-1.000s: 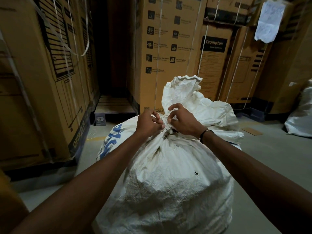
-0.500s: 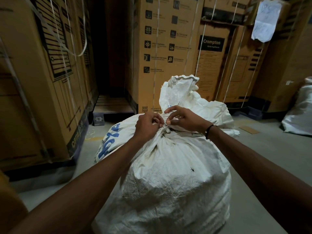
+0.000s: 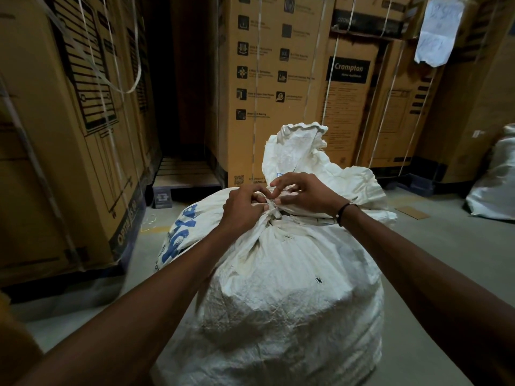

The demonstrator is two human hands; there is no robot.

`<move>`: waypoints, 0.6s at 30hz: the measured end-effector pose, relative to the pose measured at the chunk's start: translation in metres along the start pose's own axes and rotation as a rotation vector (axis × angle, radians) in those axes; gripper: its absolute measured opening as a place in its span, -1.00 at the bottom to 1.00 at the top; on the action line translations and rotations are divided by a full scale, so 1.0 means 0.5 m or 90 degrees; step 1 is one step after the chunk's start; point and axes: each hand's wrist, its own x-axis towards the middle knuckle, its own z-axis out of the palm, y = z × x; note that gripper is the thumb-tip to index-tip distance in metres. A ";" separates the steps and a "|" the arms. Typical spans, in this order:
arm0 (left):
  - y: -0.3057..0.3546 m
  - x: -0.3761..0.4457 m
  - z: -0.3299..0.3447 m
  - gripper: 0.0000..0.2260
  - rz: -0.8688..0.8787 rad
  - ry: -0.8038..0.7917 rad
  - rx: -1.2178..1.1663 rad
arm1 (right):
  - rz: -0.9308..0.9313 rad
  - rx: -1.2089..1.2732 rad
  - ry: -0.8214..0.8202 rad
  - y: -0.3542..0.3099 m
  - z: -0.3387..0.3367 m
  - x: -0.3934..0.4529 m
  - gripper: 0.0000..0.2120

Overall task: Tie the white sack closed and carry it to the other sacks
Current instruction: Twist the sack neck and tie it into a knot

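Both hands meet on top of the big white woven sack (image 3: 278, 296), the left hand (image 3: 242, 208) and right hand (image 3: 305, 195) each pinching the thin tie (image 3: 274, 211) around its bunched neck.

white sack (image 3: 292, 288), blue lettering, seemingly brown boxes (image 3: 278, 79)

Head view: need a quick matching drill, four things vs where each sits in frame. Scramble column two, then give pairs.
Things:
1. white sack
2. wooden pallet
3. paper sheet
4. second sack

Places:
A. hanging on cartons, upper right
B. on the floor at the right edge
C. in the dark gap between carton stacks
D. centre, neck under both hands

Pairs: 1-D, 2-C, 3-A, 4-B
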 end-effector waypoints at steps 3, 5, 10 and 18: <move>-0.007 0.003 0.002 -0.78 0.013 0.007 -0.002 | -0.006 -0.006 0.001 -0.002 0.006 0.006 -0.87; -0.009 0.003 0.002 -0.79 0.016 0.015 -0.014 | -0.014 -0.019 -0.014 -0.004 0.010 0.008 -0.85; -0.015 0.005 0.004 -0.78 0.017 0.027 -0.027 | -0.063 -0.150 -0.046 -0.004 0.010 0.018 -0.89; -0.007 0.003 0.007 -0.79 0.021 0.033 -0.019 | -0.118 -0.319 -0.076 -0.016 0.017 0.012 -0.85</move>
